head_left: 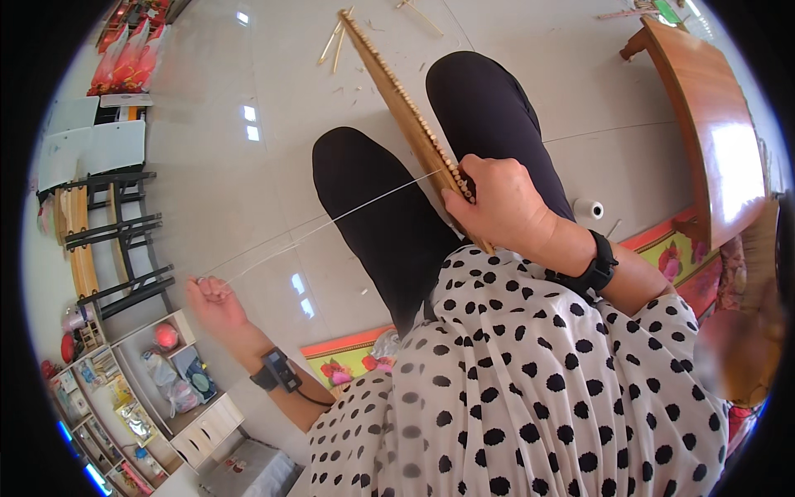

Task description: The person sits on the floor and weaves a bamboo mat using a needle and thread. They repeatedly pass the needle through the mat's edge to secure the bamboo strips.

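Between my knees stands a flat mat of straw-coloured stalks, seen nearly edge-on, with the round cut ends of the stalks lined along one side. My right hand is closed on its near end, thumb on one side and fingers on the other. A white thread runs taut from the mat, just beside that hand, across my left thigh. Out to the left, my left hand is closed on the thread, its fingers curled. Two strands show near it. Whether a needle is in those fingers is too small to tell.
Loose stalks and scraps lie on the tiled floor ahead. A white thread spool sits right of my right wrist. At the right stands a wooden bench; at the left, folded black-framed furniture and a shelf unit.
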`<state>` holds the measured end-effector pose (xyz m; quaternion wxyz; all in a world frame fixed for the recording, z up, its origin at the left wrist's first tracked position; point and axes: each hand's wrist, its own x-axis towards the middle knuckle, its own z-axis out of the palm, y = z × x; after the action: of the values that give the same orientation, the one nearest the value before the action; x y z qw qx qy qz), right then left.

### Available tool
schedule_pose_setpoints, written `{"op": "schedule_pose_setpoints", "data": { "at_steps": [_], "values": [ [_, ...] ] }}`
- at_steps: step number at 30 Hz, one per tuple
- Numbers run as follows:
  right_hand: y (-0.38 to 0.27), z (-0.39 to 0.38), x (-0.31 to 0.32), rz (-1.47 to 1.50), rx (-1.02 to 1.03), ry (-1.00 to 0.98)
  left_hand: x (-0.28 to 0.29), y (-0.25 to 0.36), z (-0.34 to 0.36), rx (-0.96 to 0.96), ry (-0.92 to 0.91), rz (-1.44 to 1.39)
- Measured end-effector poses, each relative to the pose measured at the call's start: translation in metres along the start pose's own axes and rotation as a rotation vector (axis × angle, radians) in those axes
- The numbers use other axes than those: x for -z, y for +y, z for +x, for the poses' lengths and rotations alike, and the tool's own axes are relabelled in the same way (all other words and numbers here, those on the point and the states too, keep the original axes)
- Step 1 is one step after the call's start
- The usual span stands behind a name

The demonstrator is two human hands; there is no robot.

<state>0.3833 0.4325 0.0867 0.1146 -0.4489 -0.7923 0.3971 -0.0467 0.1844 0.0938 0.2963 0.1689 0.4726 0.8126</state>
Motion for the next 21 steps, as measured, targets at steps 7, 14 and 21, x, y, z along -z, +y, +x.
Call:
{"op": "schedule_pose_setpoints", "data": {
  "at_steps": [7,14,21],
  "values": [
    [0.009,0.005,-0.008,0.118,0.185,0.027,-0.071,-0.041,-0.033,0.026,0.036,0.455],
    [0.008,0.006,-0.013,0.140,0.201,-0.083,-0.201,-0.130,-0.083,0.325,-0.504,0.684],
    [0.007,0.010,-0.016,0.255,0.215,-0.132,-0.229,-0.166,-0.101,0.507,-0.318,0.627]
  ]
}}
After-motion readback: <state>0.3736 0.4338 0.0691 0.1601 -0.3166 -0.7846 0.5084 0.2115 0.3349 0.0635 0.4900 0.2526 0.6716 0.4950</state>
